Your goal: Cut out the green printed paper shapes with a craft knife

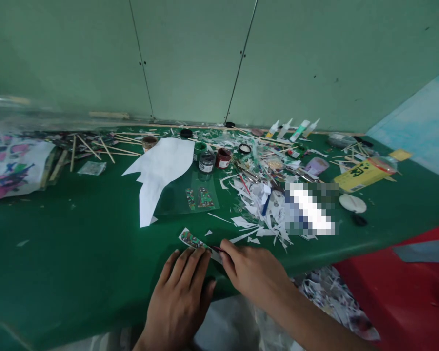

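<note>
A strip of white-edged paper with a camouflage pattern (192, 238) lies on the green table near its front edge. My left hand (185, 282) rests flat on the strip's lower side, fingers stretched out and pressing it down. In my right hand (254, 273) is a slim dark pen-shaped tool (216, 248), pinched between thumb and fingers. Its tip meets the strip right beside my left fingertips; whether it has a blade is too small to tell. Just beyond lie two camouflage cut-outs (205, 197) on a clear sheet (171, 201).
A large white paper shape (164, 168) lies beyond my left hand. Jars of dark (207, 162) and red paint (223, 158) stand behind. Heaped paper scraps (252, 207) spread to the right, near a yellow-labelled bottle (364, 174). Thin wooden sticks (108, 150) lie at back left.
</note>
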`<act>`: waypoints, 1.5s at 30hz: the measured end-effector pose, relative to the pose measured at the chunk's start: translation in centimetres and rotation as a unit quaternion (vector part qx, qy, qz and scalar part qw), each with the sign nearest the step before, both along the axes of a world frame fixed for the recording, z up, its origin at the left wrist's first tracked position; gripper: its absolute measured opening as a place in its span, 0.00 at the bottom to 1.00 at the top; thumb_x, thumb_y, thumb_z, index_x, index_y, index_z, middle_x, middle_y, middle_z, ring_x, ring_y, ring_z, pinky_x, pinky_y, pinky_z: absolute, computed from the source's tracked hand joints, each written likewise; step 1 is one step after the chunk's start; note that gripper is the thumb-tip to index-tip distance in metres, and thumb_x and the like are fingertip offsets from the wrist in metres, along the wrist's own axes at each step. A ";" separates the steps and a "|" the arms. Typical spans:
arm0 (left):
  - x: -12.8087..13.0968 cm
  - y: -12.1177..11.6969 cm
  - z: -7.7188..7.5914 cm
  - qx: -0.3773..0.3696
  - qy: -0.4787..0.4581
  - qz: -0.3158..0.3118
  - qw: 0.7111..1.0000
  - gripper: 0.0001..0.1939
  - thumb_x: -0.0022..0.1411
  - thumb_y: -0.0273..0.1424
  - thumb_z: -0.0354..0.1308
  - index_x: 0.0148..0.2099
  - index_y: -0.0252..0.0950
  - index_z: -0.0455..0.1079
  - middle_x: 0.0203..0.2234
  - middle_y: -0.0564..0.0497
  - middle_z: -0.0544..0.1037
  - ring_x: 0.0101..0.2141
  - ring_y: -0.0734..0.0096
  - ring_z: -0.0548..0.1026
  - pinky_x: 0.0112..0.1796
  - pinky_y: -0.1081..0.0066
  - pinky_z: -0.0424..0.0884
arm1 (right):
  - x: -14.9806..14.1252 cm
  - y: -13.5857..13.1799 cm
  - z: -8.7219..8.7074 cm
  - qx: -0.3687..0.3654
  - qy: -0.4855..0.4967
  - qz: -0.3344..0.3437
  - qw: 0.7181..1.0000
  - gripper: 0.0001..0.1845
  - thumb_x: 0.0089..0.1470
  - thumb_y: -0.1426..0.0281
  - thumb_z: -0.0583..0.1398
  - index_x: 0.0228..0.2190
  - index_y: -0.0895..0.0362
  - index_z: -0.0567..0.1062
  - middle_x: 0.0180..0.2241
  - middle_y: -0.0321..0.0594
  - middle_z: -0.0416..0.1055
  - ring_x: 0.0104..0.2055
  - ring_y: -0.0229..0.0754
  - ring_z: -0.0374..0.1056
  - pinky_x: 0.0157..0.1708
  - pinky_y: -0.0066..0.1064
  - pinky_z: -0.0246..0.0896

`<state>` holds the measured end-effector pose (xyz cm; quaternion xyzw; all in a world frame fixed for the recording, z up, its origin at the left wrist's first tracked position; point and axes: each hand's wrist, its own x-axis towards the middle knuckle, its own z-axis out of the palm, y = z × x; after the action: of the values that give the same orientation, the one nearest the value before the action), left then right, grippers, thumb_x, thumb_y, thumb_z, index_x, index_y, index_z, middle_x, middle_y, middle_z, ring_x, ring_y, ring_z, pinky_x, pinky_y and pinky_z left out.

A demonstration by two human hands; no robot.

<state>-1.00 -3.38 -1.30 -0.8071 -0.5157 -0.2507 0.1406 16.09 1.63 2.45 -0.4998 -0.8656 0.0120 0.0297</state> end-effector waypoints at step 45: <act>-0.3 0.2 0.7 -0.008 0.041 -0.011 0.999 0.18 0.68 0.32 0.45 0.54 0.34 0.68 0.48 0.45 0.77 0.47 0.59 0.73 0.48 0.58 0.68 | 2.8 -2.4 0.9 0.025 -0.093 0.000 0.995 0.10 0.56 0.73 0.52 0.32 0.54 0.74 0.15 0.38 0.71 0.13 0.41 0.65 0.15 0.33 0.28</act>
<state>-1.31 -3.20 -0.57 -0.8233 -0.5027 -0.2148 0.1527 18.89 -0.73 3.34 -0.4976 -0.8648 -0.0559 -0.0384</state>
